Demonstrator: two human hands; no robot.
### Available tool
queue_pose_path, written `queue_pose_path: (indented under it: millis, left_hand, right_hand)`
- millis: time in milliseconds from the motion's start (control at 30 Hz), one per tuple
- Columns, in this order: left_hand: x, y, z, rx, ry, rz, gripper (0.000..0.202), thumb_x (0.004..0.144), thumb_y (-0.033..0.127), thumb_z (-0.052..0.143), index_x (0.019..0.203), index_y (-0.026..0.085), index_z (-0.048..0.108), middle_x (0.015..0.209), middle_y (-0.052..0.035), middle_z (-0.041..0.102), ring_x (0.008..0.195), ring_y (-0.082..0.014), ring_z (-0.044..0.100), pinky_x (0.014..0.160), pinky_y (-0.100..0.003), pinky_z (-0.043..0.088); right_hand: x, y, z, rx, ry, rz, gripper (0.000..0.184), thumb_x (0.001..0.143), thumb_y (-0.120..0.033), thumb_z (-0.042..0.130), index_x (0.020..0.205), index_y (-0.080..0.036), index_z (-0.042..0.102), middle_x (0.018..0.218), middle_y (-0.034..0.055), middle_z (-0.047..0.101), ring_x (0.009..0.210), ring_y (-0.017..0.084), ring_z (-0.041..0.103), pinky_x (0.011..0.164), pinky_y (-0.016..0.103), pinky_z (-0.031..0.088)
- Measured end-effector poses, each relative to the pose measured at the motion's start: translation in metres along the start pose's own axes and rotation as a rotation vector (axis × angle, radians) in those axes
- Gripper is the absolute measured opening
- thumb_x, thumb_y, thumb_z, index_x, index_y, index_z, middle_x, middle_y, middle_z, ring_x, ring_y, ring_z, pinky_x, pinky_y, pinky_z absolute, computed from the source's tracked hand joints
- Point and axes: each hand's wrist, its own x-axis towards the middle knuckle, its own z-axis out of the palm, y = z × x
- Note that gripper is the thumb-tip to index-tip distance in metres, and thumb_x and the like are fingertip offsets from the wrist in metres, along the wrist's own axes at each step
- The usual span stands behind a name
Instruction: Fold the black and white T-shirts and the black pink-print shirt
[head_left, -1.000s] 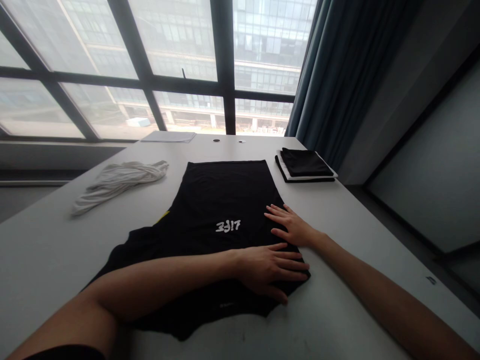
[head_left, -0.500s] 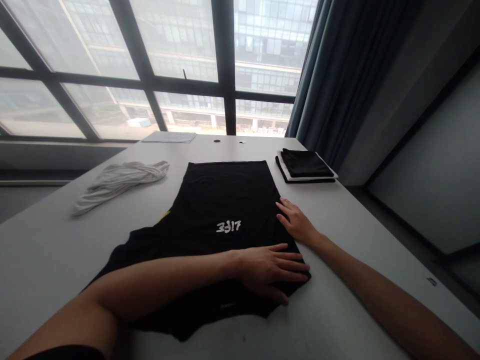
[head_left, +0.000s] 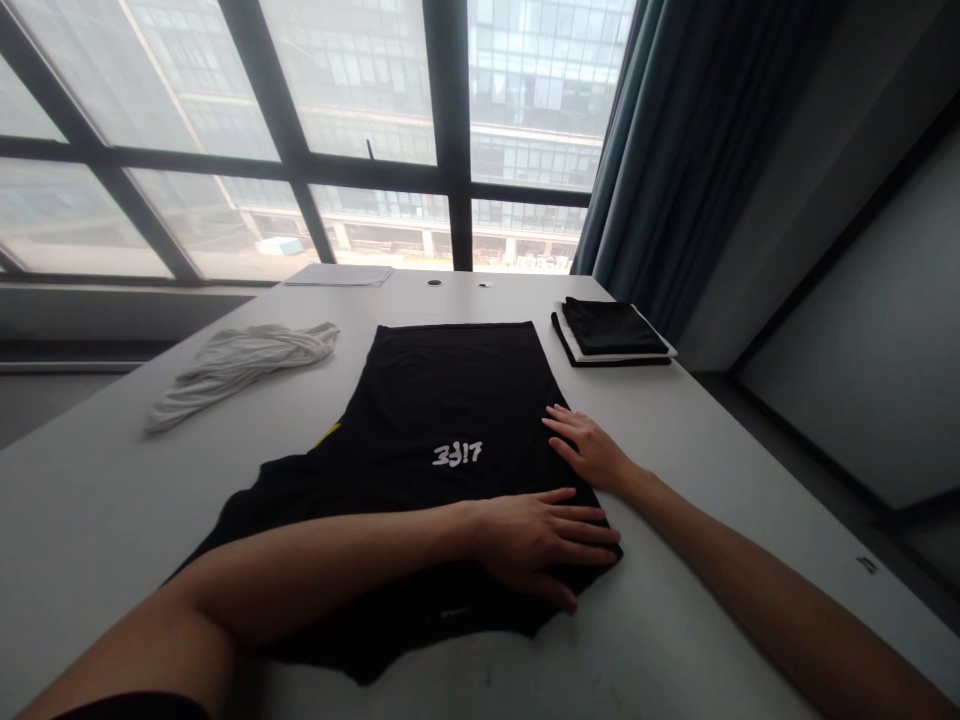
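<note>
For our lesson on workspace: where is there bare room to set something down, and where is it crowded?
The table is bare between white cloth and shirt, left of the shirt on the near side, and between stack and right forearm. It is crowded at the shirt's right edge, where left hand and right hand lie close together.

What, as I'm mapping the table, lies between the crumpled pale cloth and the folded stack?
The head view shows the black garment there, with white tabletop on either side.

Short black left sleeve [head_left: 135, 705]; forearms [head_left: 352, 537] bare, fingers [head_left: 581, 533] bare.
</note>
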Motion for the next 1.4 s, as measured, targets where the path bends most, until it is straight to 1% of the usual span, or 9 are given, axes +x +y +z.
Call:
queue_pose_path:
  millis: [233,333,600,800,900,1033,1200,1300,1400]
  left_hand:
    - [0.0002,0.0015,-0.0015,-0.010,-0.030,-0.038,0.072,0.095,0.043,0.062,0.157,0.025,0.032,0.160,-0.0066,0.033,0.150,-0.0298,0.025,0.125,-0.049,0.008]
    - [-0.0001,0.0014,-0.0015,-0.008,-0.023,-0.028,0.072,0.095,0.043,0.062,0.157,0.024,0.031,0.160,-0.0070,0.034,0.150,-0.0298,0.025,0.125,-0.049,0.009]
    - [-0.0011,-0.0014,0.0016,0.014,0.012,0.012,0.073,0.095,0.043,0.062,0.157,0.021,0.032,0.160,-0.0086,0.034,0.150,-0.0292,0.026,0.125,-0.049,0.009]
    - [0.0006,-0.0002,0.0002,0.006,-0.023,-0.027,0.073,0.095,0.043,0.062,0.157,0.024,0.031,0.161,-0.0068,0.033,0.150,-0.0290,0.024,0.125,-0.048,0.006]
    - [0.0008,-0.0001,0.0004,0.006,-0.021,-0.026,0.073,0.094,0.042,0.063,0.158,0.025,0.031,0.161,-0.0069,0.033,0.150,-0.0291,0.025,0.125,-0.048,0.008]
    - [-0.0003,-0.0015,0.0013,0.014,0.004,0.004,0.073,0.095,0.042,0.062,0.157,0.023,0.031,0.160,-0.0079,0.034,0.150,-0.0289,0.025,0.125,-0.049,0.009]
    - [-0.0015,-0.0002,0.0013,0.040,-0.009,-0.006,0.073,0.094,0.043,0.062,0.157,0.022,0.032,0.160,-0.0079,0.035,0.150,-0.0280,0.025,0.124,-0.048,0.011]
    - [-0.0008,0.0027,0.0020,0.059,-0.012,-0.015,0.073,0.094,0.044,0.063,0.156,0.021,0.034,0.160,-0.0075,0.035,0.151,-0.0268,0.023,0.124,-0.046,0.013]
    - [-0.0001,0.0064,0.0009,0.068,-0.059,-0.049,0.071,0.094,0.043,0.061,0.156,0.023,0.034,0.162,-0.0034,0.030,0.152,-0.0238,0.019,0.125,-0.042,0.010]
  right_hand:
    - [-0.0002,0.0002,0.0003,0.001,0.006,-0.003,0.042,0.100,-0.034,0.048,0.140,-0.023,0.057,0.153,0.0093,0.047,0.145,0.027,0.038,0.119,0.055,0.030]
    - [0.0000,0.0003,0.0006,0.010,0.016,-0.012,0.042,0.100,-0.033,0.049,0.140,-0.024,0.057,0.152,0.0093,0.047,0.145,0.027,0.038,0.119,0.054,0.030]
    - [0.0012,0.0010,0.0019,-0.024,-0.017,0.002,0.042,0.101,-0.034,0.047,0.139,-0.020,0.058,0.152,0.0103,0.048,0.144,0.027,0.038,0.119,0.054,0.029]
    - [0.0008,0.0030,0.0033,-0.023,-0.022,0.003,0.042,0.101,-0.034,0.047,0.139,-0.021,0.058,0.152,0.0097,0.047,0.144,0.027,0.038,0.119,0.055,0.030]
    - [0.0007,0.0040,0.0037,-0.018,-0.023,0.000,0.042,0.101,-0.035,0.047,0.139,-0.023,0.058,0.152,0.0090,0.047,0.144,0.027,0.038,0.119,0.055,0.030]
    - [0.0009,0.0041,0.0038,-0.029,-0.027,0.000,0.042,0.101,-0.036,0.046,0.140,-0.023,0.058,0.152,0.0086,0.047,0.145,0.026,0.037,0.119,0.054,0.030]
    - [0.0002,0.0025,0.0045,-0.031,-0.013,-0.005,0.042,0.101,-0.035,0.046,0.139,-0.022,0.058,0.151,0.0096,0.048,0.144,0.027,0.039,0.118,0.055,0.031]
    - [-0.0010,0.0028,0.0062,-0.021,0.001,-0.018,0.042,0.101,-0.035,0.047,0.139,-0.023,0.058,0.150,0.0089,0.050,0.143,0.028,0.040,0.118,0.056,0.032]
    - [-0.0021,0.0055,0.0093,-0.025,0.010,-0.031,0.042,0.101,-0.035,0.047,0.139,-0.024,0.058,0.150,0.0083,0.051,0.143,0.028,0.040,0.118,0.057,0.032]
